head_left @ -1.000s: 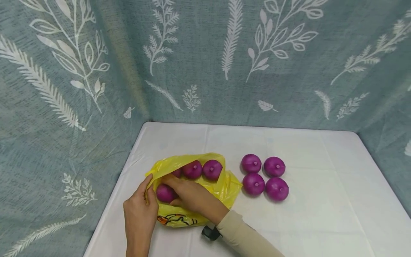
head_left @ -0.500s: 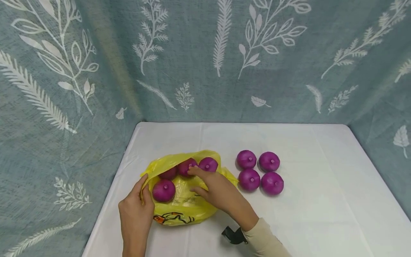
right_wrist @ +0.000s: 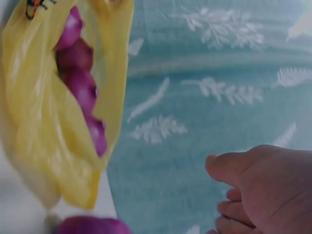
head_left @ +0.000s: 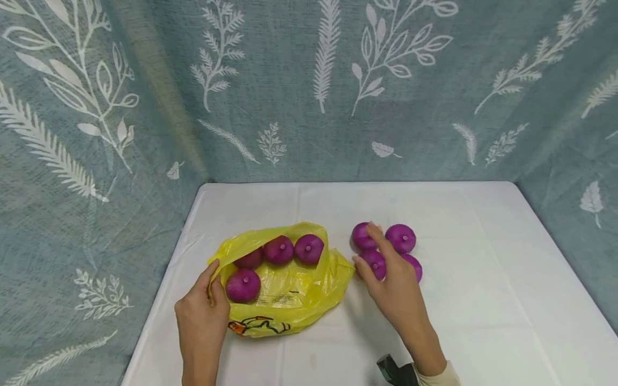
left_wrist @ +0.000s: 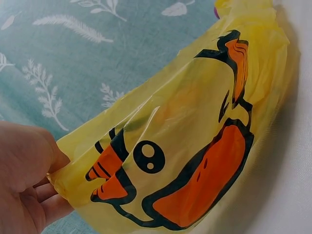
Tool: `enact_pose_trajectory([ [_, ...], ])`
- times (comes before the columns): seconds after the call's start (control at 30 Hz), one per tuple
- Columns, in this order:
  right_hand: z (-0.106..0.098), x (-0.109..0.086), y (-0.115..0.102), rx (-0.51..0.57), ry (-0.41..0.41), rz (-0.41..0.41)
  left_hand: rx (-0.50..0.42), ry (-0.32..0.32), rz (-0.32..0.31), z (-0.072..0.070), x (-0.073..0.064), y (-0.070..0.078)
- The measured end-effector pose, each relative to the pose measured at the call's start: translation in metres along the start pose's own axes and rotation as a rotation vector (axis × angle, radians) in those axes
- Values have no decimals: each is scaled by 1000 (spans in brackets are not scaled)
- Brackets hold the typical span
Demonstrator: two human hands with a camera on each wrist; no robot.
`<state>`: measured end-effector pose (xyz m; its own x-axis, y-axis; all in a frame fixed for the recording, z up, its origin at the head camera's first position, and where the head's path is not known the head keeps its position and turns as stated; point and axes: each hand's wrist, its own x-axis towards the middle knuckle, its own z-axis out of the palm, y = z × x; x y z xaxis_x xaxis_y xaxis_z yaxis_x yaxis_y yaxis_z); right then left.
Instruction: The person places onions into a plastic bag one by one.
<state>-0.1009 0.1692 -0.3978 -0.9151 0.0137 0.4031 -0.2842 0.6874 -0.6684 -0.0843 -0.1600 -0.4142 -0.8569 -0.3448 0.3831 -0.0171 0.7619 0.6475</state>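
Observation:
Four fingers and thumb of my left hand point(head_left: 205, 308) pinch the left rim of a yellow plastic bag point(head_left: 314, 313), holding its mouth open; a duck-like print point(left_wrist: 195, 180) shows in the left wrist view. Inside the bag are several purple onions, one at the front left point(head_left: 243, 285) and the others along the back. Right of the bag stands a loose cluster of onions, including one at the back right point(head_left: 401, 238). My right hand point(head_left: 401, 295) is over this cluster, thumb and fingers spread, partly hiding the onions. It shows nothing held in the right wrist view.
A white cloth point(head_left: 483, 300) covers the table. Teal curtain point(head_left: 309, 134) with white leaf prints surrounds its back and sides. A black device point(head_left: 397, 370) sits at my right wrist, beside the beige sleeve point(head_left: 440, 375).
My right hand has let go of an onion at the bag's front left, come out of the bag and moved right over the loose onions. My left hand still holds the rim.

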Motion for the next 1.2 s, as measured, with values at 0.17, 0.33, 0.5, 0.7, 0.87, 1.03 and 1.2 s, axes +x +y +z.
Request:
enact_pose_trajectory([
  [0.17,-16,-16,16,-21,76,78,-4,-11,-10,0,0,1],
  [0.33,-29,-37,28,-32,119,185,0,-14,-7,1,1,3],
  [0.5,-35,-59,38,-54,169,263,30,-8,-17,0,1,4],
  [0.7,-45,-78,45,-48,228,349,46,-18,-40,-1,1,5],
  [0.87,-60,-86,52,-87,263,383,44,-21,-45,-2,1,6],
  [1.03,-73,-88,61,-137,297,396,33,-34,-52,-2,2,8],
  [1.2,-69,-87,68,-101,257,441,32,-33,-50,0,1,8],
])
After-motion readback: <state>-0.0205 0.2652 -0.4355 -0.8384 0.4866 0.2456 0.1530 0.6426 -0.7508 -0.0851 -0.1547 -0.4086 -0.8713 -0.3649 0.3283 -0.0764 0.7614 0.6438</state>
